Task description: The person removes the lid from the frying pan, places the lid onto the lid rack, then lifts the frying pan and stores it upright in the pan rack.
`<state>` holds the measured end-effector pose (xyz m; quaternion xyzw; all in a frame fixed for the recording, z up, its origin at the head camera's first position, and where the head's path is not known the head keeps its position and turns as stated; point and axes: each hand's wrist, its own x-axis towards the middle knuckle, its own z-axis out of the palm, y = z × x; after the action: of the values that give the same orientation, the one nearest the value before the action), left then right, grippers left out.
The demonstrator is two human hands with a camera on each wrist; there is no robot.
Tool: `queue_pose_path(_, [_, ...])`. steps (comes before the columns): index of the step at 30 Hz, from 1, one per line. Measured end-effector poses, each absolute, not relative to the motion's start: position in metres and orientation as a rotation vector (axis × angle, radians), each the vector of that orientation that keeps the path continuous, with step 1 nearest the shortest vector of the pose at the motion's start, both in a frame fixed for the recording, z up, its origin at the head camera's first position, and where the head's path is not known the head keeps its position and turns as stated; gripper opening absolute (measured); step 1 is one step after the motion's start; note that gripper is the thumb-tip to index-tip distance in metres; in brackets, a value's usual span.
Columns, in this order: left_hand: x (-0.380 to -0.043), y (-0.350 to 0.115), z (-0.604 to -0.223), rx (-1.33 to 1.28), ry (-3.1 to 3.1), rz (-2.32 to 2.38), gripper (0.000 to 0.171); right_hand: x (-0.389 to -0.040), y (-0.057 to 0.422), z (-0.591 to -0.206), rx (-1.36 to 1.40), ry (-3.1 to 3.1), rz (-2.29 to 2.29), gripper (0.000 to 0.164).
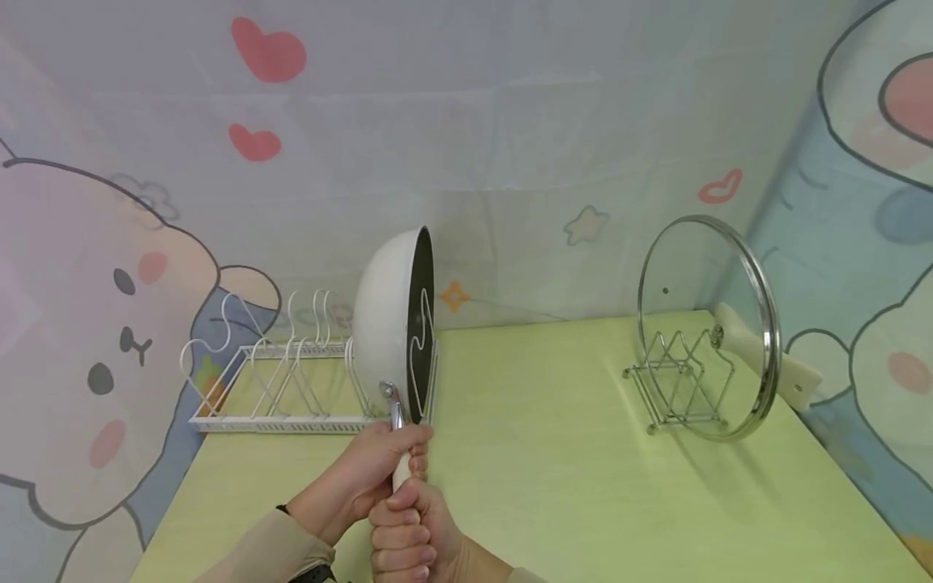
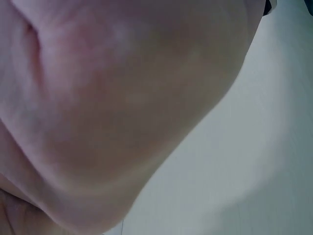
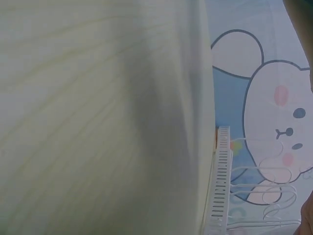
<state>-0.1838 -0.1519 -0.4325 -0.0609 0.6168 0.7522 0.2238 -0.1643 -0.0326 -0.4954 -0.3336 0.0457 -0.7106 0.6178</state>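
A white frying pan with a dark inside stands on edge at the right end of a white wire rack, its open side facing right. One curved wire of the rack shows in front of the dark inside. My left hand grips the pan's pale handle close to the metal joint. Just below it, my right hand wraps round the lower part of the handle, hiding its end. In the left wrist view, the hand fills most of the picture, and the pan is hidden.
At the right, a glass lid with a steel rim and a pale handle stands upright in a small metal wire rack. Both racks sit on a light green table. A printed cloth hangs behind.
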Motion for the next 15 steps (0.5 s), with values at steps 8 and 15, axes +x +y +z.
queue_pose_path(8, [-0.184, -0.153, -0.434, -0.201, 1.691, 2.044, 0.030, -0.158, -0.023, -0.504, -0.640, 0.429, -1.773, 0.047])
queue_pose_path(15, [-0.174, -0.169, -0.438, -0.136, 1.763, 1.968, 0.072, -0.167, 0.009, -0.515, -0.510, 0.589, -1.717, 0.093])
